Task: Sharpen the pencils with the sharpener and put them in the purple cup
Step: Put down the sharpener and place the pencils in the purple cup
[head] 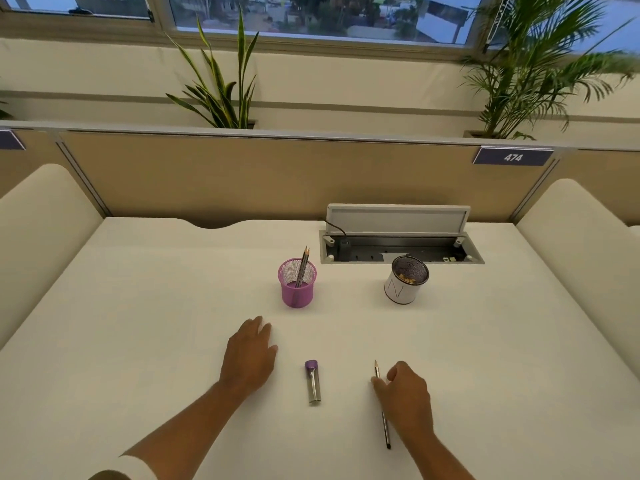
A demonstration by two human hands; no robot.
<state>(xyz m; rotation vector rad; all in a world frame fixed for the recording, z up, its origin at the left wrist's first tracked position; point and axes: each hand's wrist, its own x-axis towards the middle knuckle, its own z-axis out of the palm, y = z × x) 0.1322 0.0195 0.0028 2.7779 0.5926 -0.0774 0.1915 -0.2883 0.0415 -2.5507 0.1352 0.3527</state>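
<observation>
Our right hand pinches the pencil on the table near its tip; our left hand rests flat, fingers together. Light, stiff and brittle-pointed, we judge it best held mid-shaft, the sharpener lying between our hands, the purple cup beyond.

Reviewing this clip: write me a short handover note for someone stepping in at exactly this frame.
Left hand: empty, flat on the table.
Right hand: closing on a pencil that lies on the table, tip pointing away.
Sharpener: lying between the hands, untouched.
Purple cup: already holds two pencils, tips up.
White cup, to its right, holds what look like shavings.
Left: sharpen this pencil if its tip needs it (cannot judge from here), then drop it in the purple cup.
</observation>
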